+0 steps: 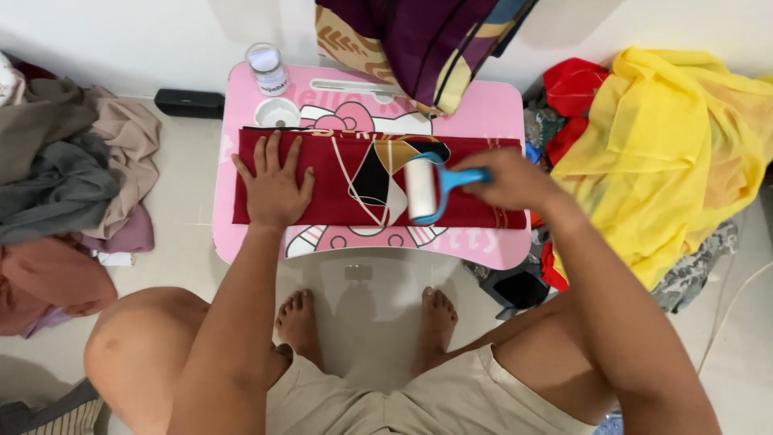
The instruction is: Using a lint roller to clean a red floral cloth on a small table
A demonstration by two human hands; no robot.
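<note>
A: Pink lap table [491, 113] on tiled floor carries a folded dark red patterned cloth [322, 181]. Hand positions?

B: Left hand [272, 184] lies flat, fingers spread, pinning the cloth. Right hand [509, 179] grips the blue-handled lint roller [422, 188], its drum resting mid-cloth. Judged: rolling partway; extent covered cannot be determined.

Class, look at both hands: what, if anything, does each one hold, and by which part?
The right hand grips a white lint roller by its blue plastic handle. The left hand holds nothing; it presses flat on the folded dark red patterned cloth.
</note>
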